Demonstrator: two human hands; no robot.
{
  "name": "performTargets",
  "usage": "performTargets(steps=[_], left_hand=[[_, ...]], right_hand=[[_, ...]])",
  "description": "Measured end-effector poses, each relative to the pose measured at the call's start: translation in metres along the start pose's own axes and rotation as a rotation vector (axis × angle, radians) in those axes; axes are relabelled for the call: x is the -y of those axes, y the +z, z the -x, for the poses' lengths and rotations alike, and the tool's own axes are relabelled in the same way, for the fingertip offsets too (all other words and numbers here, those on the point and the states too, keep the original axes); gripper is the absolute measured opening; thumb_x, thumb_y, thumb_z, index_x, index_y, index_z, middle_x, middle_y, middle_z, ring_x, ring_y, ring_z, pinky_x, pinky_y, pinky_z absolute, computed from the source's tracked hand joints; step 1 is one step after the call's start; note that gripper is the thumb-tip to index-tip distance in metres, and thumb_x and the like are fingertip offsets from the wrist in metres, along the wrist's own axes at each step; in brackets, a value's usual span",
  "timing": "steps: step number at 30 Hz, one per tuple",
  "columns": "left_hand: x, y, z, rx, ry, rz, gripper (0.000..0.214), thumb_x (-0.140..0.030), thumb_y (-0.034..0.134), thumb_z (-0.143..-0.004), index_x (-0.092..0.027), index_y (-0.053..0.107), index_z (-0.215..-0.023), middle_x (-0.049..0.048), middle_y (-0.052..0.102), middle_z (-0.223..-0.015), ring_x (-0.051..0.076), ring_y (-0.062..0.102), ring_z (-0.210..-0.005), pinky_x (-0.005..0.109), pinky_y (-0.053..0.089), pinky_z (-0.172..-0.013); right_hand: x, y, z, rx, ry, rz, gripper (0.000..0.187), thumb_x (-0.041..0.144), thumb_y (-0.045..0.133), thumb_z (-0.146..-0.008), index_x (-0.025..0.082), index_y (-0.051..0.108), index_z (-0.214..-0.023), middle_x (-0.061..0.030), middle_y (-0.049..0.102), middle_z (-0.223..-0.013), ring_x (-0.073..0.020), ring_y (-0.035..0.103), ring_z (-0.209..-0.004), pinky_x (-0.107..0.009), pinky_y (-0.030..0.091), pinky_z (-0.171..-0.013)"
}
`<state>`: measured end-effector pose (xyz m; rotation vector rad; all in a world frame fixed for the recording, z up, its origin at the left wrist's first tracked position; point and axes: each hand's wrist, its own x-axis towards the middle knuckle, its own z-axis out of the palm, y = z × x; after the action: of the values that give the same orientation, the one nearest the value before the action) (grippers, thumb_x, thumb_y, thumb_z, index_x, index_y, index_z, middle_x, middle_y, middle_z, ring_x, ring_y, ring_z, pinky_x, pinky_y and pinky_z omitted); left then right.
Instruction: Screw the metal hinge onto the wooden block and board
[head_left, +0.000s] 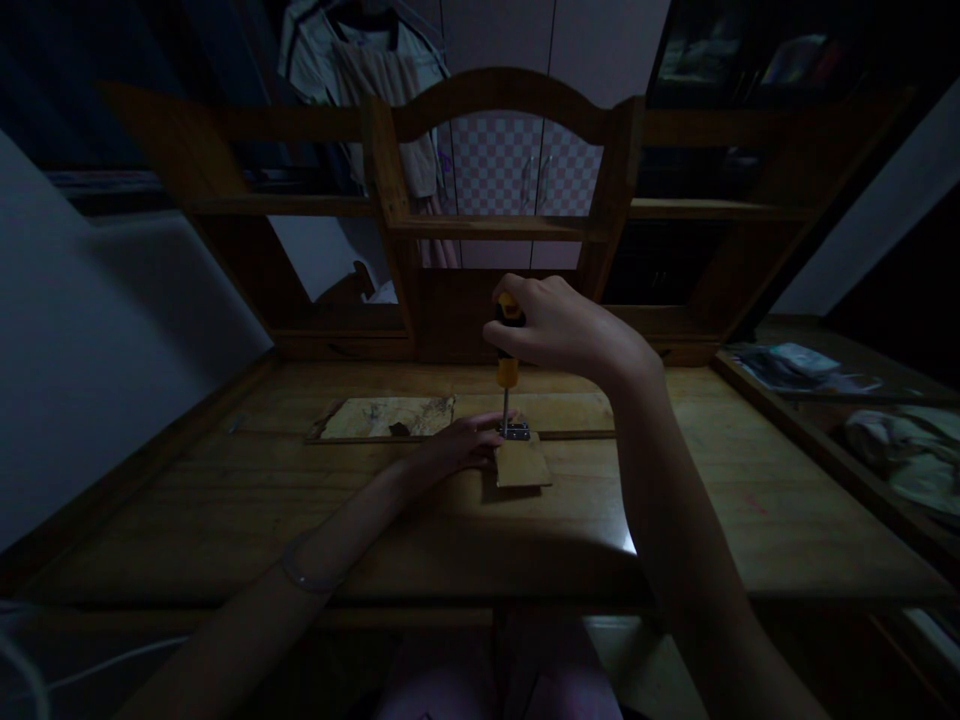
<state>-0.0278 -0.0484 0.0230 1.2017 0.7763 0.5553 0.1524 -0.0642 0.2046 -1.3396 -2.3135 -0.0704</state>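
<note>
My right hand (559,325) is closed around the yellow and black handle of a screwdriver (508,372), which stands upright. Its tip rests on a small metal hinge (515,432). The hinge lies on the far end of a small wooden block (523,464) on the wooden desk (225,500). My left hand (461,447) lies on the desk against the block's left edge, fingertips touching the hinge beside the screwdriver shaft. A long thin wooden board (390,417) lies just behind the block.
A wooden shelf unit (495,225) rises at the back of the desk. Papers and cloth (802,365) sit on the surface at the right. A white wall (90,330) borders the left. The room is dim.
</note>
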Motion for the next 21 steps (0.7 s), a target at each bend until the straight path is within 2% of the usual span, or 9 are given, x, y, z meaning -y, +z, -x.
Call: performTargets(steps=[6,10,15,21], left_hand=[[0.0072,-0.0070,-0.0042,0.056,0.025,-0.004,0.056,-0.029,0.071,-0.089,-0.030,0.059,-0.144,0.0085,0.064,-0.143,0.024,0.067,-0.122,0.030,0.056,-0.094],[0.0054,-0.0067,-0.0027,0.051,0.029,0.010,0.056,-0.027,0.069,-0.089,-0.027,0.060,-0.144,0.0102,0.064,-0.143,0.027,0.062,-0.128,0.033,0.054,-0.099],[0.0018,-0.0036,-0.0020,0.017,0.003,-0.005,0.060,-0.028,0.074,-0.085,-0.026,0.060,-0.143,0.0126,0.064,-0.141,0.029,0.062,-0.128,0.036,0.054,-0.100],[0.0068,-0.0067,-0.0038,0.031,0.013,-0.018,0.059,-0.032,0.071,-0.089,-0.030,0.056,-0.147,0.0090,0.064,-0.143,0.026,0.063,-0.128,0.037,0.054,-0.103]], right_hand=[[-0.0005,0.0005,-0.0002,-0.004,-0.002,0.008,0.043,0.043,0.051,-0.093,0.012,0.066,-0.119,-0.0177,0.070,-0.107,-0.0306,0.064,-0.100,-0.039,0.045,-0.084],[-0.0009,0.0006,0.0000,-0.004,-0.012,0.009,0.043,0.042,0.051,-0.093,0.012,0.065,-0.120,-0.0179,0.070,-0.108,-0.0308,0.064,-0.100,-0.039,0.045,-0.085],[-0.0011,0.0011,-0.0005,-0.003,-0.010,0.015,0.042,0.042,0.051,-0.093,0.013,0.065,-0.120,-0.0166,0.071,-0.107,-0.0292,0.064,-0.100,-0.037,0.046,-0.086],[-0.0022,0.0011,-0.0004,-0.006,-0.018,0.002,0.042,0.042,0.052,-0.093,0.013,0.065,-0.120,-0.0173,0.070,-0.111,-0.0292,0.063,-0.102,-0.038,0.045,-0.088]])
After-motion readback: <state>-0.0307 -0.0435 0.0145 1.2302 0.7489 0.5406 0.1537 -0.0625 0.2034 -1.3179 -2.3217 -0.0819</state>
